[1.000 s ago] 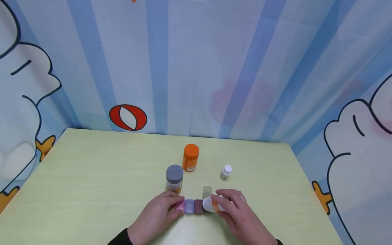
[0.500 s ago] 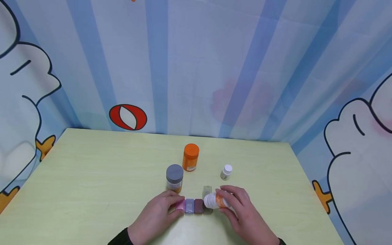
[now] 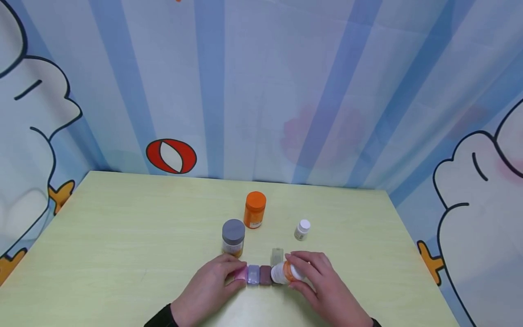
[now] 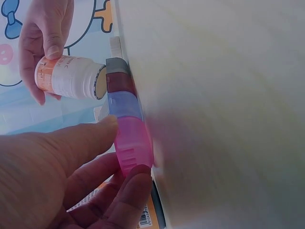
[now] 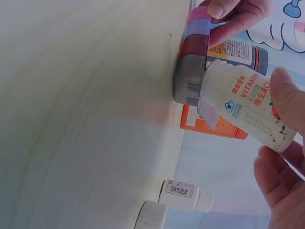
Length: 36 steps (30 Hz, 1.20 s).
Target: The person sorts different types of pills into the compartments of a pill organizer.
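Note:
A pill organizer (image 3: 253, 275) with pink, blue, maroon and grey compartments lies on the table. My left hand (image 3: 212, 282) pinches its pink end (image 4: 133, 143) between thumb and fingers. The grey compartment (image 5: 189, 76) at the other end has its lid (image 3: 277, 256) raised. A white vitamin bottle (image 5: 250, 100) with orange print, its cap off, is in my right hand (image 3: 323, 284), gripped by thumb and fingers near its base. It is tilted onto its side, mouth pointing left right at the grey compartment. The inside of that compartment is hidden.
Behind the organizer stand a grey-capped bottle (image 3: 233, 238) and an orange bottle (image 3: 255, 210). A small white bottle (image 3: 302, 230) stands farther right. In the right wrist view, a loose white cap (image 5: 151, 217) lies near that small bottle. A striped curtain (image 3: 261, 91) hangs behind the table.
The vitamin bottle shifted slightly right and away from the organizer, then came back left over the grey compartment. My left hand has kept its hold on the pink end.

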Motion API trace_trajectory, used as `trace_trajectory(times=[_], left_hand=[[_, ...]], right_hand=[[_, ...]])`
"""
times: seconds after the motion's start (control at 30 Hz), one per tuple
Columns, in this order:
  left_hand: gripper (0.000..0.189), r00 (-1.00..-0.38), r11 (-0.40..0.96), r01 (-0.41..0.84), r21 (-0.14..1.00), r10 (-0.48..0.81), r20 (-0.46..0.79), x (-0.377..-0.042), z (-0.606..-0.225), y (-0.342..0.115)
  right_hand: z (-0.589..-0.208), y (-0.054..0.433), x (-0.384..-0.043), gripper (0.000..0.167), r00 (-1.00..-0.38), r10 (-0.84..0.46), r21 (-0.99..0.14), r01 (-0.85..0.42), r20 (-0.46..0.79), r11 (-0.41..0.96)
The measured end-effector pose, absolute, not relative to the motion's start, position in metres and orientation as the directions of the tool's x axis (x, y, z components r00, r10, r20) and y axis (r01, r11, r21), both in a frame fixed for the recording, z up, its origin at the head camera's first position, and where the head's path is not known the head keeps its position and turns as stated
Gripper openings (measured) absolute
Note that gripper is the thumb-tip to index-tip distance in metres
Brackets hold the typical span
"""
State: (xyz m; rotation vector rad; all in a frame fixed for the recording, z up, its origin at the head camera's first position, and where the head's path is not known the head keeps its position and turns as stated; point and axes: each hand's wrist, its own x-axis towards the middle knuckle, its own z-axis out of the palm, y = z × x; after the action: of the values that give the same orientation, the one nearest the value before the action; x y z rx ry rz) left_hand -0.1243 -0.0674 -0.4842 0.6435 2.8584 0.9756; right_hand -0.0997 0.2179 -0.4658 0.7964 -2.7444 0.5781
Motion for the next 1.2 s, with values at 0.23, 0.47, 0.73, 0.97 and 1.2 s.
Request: trace_trajectory(times=[0.23,0.47,0.73,0.97,1.2], left_hand=[[0.037,-0.910,0.711,0.379,0.592,0.404,0.096,-0.124,-0.484,-0.067],[0.037,-0.911,0.717,0.377,0.586,0.402,0.094,-0.124,-0.484,-0.067],[0.039,-0.915,0.723,0.354,0.593,0.399,0.060,-0.124,-0.485,-0.068],[0.039,-0.914,0.720,0.360,0.594,0.400,0.070,-0.124,-0.486,-0.068],[0.040,-0.915,0.723,0.359,0.591,0.398,0.068,-0.124,-0.486,-0.067]], right_hand=[[-0.466,0.221,-0.101,0.060,-0.821,-0.458,-0.290,-0.555,0.340,0.779],[-0.464,0.236,-0.106,0.062,-0.813,-0.473,-0.240,-0.561,0.339,0.793],[-0.464,0.242,-0.109,0.061,-0.876,-0.434,-0.243,-0.476,0.210,0.845],[-0.466,0.243,-0.109,0.055,-0.891,-0.382,-0.357,-0.449,0.246,0.819],[-0.466,0.241,-0.109,0.063,-0.871,-0.402,-0.433,-0.490,0.284,0.757]])
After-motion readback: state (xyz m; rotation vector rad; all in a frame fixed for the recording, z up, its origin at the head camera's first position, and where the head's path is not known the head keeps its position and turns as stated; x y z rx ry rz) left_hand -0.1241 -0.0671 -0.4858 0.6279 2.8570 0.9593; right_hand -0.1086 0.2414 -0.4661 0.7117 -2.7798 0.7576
